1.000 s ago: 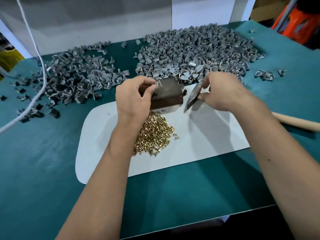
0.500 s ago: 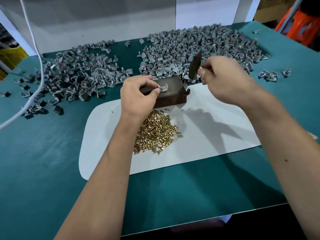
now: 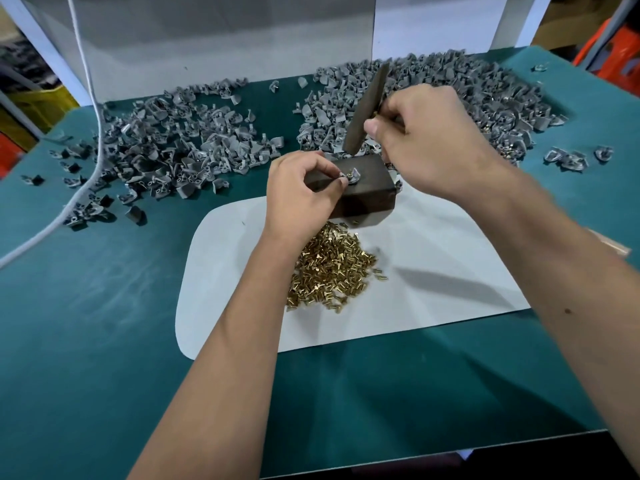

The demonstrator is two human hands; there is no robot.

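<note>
Indoors, teal tabletop (image 3: 104,341), white mat (image 3: 433,271), dark block (image 3: 370,195)

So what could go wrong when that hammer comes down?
1. The raised hammer in the right hand hangs just above the left hand, whose fingertips pinch the small grey part on the dark block; a crooked blow might hit them.
2. The part is tiny, so it could skip off the block.
3. A jolt may scatter the brass rivets heaped beside the block.

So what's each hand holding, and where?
Left hand pinches a grey clip by its edge on the dark block; right hand grips a hammer high on its handle.
</note>
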